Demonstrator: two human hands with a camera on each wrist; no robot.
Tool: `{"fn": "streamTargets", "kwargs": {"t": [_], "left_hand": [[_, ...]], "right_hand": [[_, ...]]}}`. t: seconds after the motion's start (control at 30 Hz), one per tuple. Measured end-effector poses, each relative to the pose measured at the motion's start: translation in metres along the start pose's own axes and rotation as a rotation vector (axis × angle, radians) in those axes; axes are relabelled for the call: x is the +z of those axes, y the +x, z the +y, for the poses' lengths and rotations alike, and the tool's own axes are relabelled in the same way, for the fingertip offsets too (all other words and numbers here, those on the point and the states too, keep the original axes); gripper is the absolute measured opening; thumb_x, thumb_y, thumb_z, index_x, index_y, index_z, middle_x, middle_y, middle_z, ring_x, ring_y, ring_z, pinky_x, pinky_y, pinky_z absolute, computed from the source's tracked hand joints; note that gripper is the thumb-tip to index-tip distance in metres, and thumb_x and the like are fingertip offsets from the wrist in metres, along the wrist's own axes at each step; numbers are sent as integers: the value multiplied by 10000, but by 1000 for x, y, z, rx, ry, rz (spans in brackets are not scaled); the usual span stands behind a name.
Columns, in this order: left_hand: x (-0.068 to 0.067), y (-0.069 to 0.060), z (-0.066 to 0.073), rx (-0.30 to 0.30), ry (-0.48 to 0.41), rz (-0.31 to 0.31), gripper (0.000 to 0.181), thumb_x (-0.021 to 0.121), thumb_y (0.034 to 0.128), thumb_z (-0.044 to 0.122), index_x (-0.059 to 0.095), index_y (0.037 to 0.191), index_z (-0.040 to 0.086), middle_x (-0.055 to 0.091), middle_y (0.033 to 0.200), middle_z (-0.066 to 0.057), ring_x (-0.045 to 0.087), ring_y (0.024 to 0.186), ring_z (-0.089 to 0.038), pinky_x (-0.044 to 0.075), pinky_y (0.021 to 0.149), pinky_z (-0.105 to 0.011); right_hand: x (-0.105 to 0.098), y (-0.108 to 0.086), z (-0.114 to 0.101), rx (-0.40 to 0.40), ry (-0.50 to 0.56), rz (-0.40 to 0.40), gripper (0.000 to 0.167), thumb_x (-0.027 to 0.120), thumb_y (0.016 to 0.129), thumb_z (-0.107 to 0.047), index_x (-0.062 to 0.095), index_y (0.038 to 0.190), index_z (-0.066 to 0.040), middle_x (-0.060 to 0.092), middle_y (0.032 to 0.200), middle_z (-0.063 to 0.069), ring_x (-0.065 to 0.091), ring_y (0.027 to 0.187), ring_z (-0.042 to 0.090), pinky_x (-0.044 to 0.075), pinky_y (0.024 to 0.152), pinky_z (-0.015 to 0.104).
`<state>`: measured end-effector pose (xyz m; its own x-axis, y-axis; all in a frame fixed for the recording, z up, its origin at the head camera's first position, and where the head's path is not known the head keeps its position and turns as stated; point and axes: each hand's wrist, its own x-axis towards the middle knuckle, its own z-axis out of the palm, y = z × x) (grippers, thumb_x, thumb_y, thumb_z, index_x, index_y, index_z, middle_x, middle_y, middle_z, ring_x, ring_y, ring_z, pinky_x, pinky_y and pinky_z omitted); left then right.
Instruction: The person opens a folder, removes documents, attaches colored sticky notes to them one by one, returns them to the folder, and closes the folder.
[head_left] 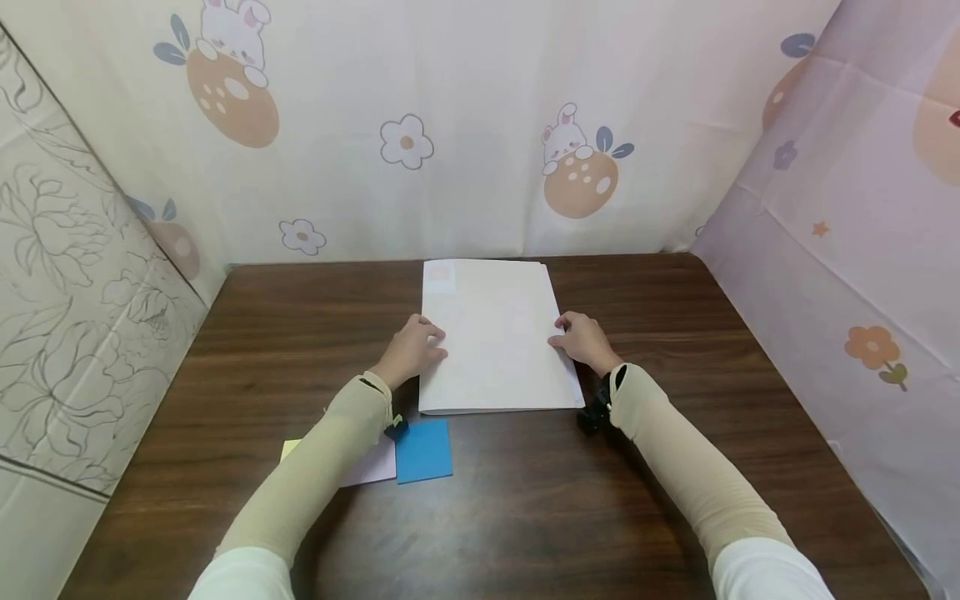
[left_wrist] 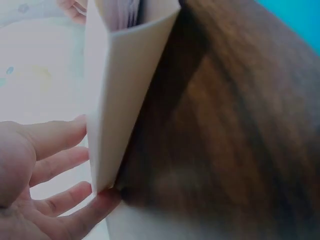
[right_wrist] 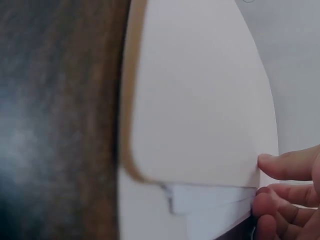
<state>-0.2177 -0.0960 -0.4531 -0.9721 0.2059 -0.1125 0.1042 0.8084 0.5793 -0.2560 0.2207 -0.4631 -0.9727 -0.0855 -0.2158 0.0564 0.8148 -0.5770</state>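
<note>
A cream-white file folder (head_left: 495, 342) lies closed on the table, spine to the left. Loose sheets show inside it in both wrist views. At its left edge, my left hand (head_left: 408, 350) touches the spine (left_wrist: 125, 95) with fairly straight, spread fingers. My right hand (head_left: 587, 340) pinches the opposite edge, its thumb on the cover (right_wrist: 200, 100) and the other fingers curled at the side. White sheets (right_wrist: 210, 200) stick out under the cover beside those fingers.
A blue square of paper (head_left: 423, 452), a pale purple one (head_left: 377, 467) and a yellow one (head_left: 289, 448) lie on the dark wooden table (head_left: 525, 517), partly under my left forearm. Patterned curtains (head_left: 480, 133) stand behind and at the sides.
</note>
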Motion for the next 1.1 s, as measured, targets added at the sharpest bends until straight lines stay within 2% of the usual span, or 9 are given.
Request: {"fn": "streamTargets", "kwargs": {"t": [0.17,0.3,0.6,0.8,1.1], "left_hand": [[-3,-1,-2,20,17,17,372,692,900,241,660,1222,59,524,1322,-173,537,1199,-353,451,1033,-461],[-4,0,-4,42,27,42,350,680,904,238,668,1203,58,544,1325,-187,498,1243,-368,425,1051,-484],[-5,0,-9,54,-11,95,305,656,915,225,681,1170,60,570,1292,-189,500,1239,-369,417,1054,-500],[-6,2,-9,44,-36,137,298,639,927,222,685,1163,47,561,1303,-202,505,1235,-375,426,1044,-504],[-7,5,-9,42,-46,149,336,585,963,264,658,1204,42,575,1299,-184,555,1180,-342,448,1022,-488]], "right_hand": [[2,-3,1,-62,16,39,364,640,922,-196,592,1222,5,585,858,119,522,677,188,428,603,276],[1,-4,0,-79,26,66,344,636,924,-206,606,1203,-6,563,829,106,505,641,177,420,574,269],[-3,-6,-4,-116,65,102,324,617,935,-224,634,1175,-7,534,718,63,467,572,158,394,526,271],[-4,-6,-7,-131,56,139,325,594,963,-281,653,1154,-25,534,728,60,462,579,156,386,530,265],[-5,-10,-12,-142,101,154,353,540,994,-341,661,1148,-47,606,794,105,502,641,193,420,576,285]]}}
